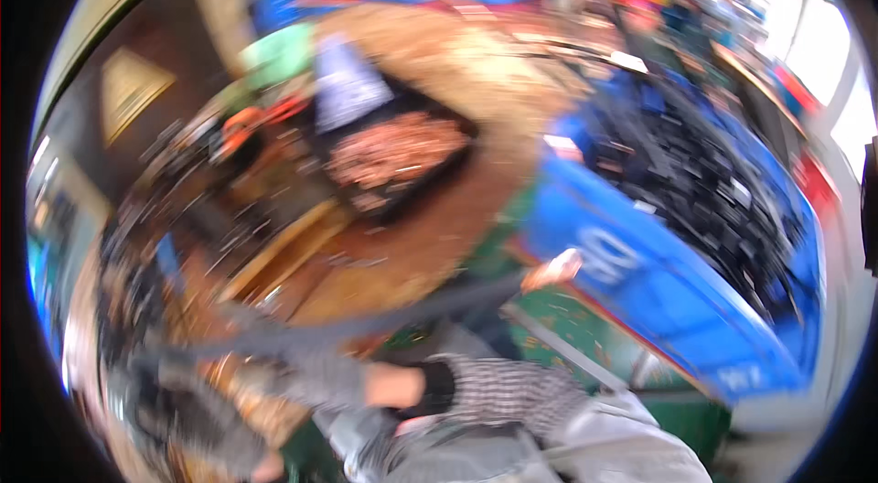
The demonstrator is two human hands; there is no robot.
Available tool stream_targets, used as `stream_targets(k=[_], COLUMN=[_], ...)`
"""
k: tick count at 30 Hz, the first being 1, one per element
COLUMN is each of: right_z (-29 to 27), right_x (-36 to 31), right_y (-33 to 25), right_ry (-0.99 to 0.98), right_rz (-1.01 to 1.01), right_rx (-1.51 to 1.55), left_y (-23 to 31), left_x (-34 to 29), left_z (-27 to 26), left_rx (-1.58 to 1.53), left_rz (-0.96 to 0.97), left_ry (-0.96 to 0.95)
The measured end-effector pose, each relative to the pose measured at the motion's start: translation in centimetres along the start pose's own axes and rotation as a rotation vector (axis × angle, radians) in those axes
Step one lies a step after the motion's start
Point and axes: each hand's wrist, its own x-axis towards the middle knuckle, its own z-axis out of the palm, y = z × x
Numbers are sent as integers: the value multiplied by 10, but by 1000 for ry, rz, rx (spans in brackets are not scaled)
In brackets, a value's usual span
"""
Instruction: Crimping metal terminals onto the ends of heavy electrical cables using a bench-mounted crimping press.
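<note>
Motion smears the whole head view. My right hand (306, 375), in a grey glove with a dark wristband and checked sleeve behind it, reaches left and seems closed round a long dark grey bar (439, 302). The bar slants across in front of me, its copper-coloured end (552, 270) pointing right toward a blue bin. My left hand (206, 423), also in a grey glove, is lower left, beside blurred dark machine parts (137, 300). Its fingers are too smeared to read.
A black tray (471, 140) with copper-coloured small pieces (398, 149) and a pale sheet (347, 85) sits on the brown worktop (498, 181). At right stands the blue bin (594, 227), full of black parts (695, 181). An orange-handled tool (242, 131) lies left of the tray.
</note>
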Motion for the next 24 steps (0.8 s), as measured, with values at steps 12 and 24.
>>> stream_targets(k=[12,24], right_z=[-50,-148], right_x=[-4,-90], right_y=[-98,-341], right_ry=[46,676], right_rz=[-202,-164], right_rx=[102,-1118], left_y=[-57,-112], left_x=[-5,-15], left_z=[-63,-18], left_rx=[1151,1489], left_rz=[-650,-961], left_ry=[127,178])
